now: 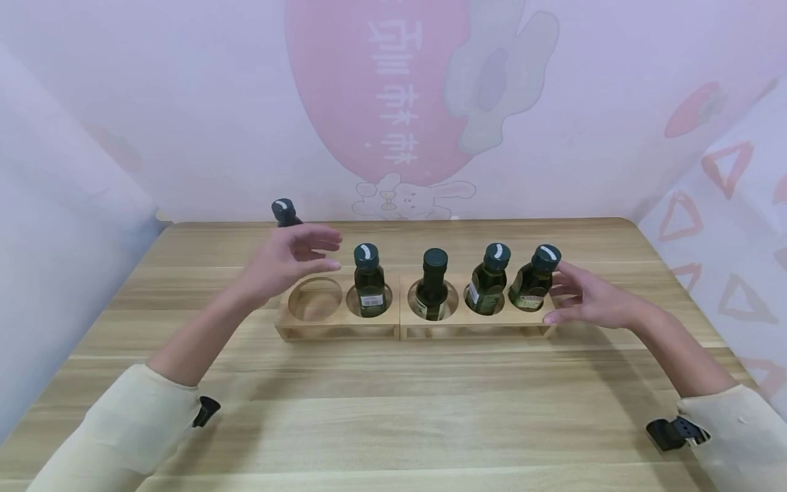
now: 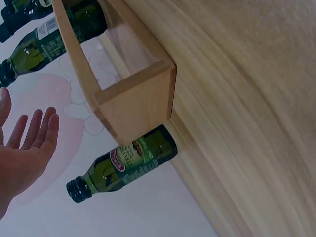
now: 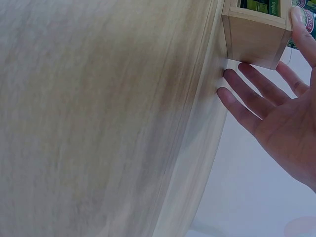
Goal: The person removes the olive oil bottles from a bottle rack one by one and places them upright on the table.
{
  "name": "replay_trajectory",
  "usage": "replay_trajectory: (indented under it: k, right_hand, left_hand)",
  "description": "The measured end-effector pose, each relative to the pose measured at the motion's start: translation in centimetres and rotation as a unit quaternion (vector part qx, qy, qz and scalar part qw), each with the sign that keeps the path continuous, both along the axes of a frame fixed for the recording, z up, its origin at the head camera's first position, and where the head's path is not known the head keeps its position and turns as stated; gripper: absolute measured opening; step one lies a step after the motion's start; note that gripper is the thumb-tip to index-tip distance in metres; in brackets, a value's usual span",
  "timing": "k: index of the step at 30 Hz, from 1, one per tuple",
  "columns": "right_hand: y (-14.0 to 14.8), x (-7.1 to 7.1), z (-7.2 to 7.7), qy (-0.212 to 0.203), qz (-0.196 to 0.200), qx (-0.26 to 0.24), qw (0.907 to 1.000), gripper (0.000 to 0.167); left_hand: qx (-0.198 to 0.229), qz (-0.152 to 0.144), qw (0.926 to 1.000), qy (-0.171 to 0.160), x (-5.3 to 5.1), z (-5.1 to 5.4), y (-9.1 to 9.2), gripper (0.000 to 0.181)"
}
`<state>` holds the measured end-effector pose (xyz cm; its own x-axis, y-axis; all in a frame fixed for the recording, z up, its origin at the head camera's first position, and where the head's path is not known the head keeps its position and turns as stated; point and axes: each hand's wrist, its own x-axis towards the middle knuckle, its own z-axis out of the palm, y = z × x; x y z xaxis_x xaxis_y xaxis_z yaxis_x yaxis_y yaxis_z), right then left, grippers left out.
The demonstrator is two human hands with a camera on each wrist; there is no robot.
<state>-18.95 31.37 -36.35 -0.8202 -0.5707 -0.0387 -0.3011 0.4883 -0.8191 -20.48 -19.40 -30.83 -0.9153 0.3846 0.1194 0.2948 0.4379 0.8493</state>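
Observation:
A wooden bottle rack (image 1: 344,332) with round holes stands on the table, a seam visible near its middle. Four-sided dark green bottles fill several holes: one bottle (image 1: 370,283) left of the seam, a slimmer-necked bottle (image 1: 434,277) right of it, then another bottle (image 1: 487,279) and the rightmost bottle (image 1: 533,277). The leftmost hole holds nothing. Above that end hovers my left hand (image 1: 289,260), fingers extended, gripping nothing. Behind it, a separate labelled bottle (image 2: 133,160) stands on the table past the rack. My right hand (image 1: 590,295) is at the rack's right end, thumb by the front corner, fingers spread.
The wooden table (image 1: 393,410) reaches back to a pale printed cloth backdrop (image 1: 215,123). More patterned cloth (image 1: 738,225) hangs at the right side, and a whitish cloth (image 1: 55,225) at the left.

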Motion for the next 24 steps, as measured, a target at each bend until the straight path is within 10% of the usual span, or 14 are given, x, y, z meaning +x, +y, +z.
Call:
replay_trajectory:
  k: [24]
  right_hand:
    - [-0.1, 0.0, 0.0, -0.006, -0.008, 0.005, 0.9999, 0.085]
  left_hand:
    - [0.044, -0.105, 0.9907, -0.074, 0.0, -2.2, 2.9, 0.050]
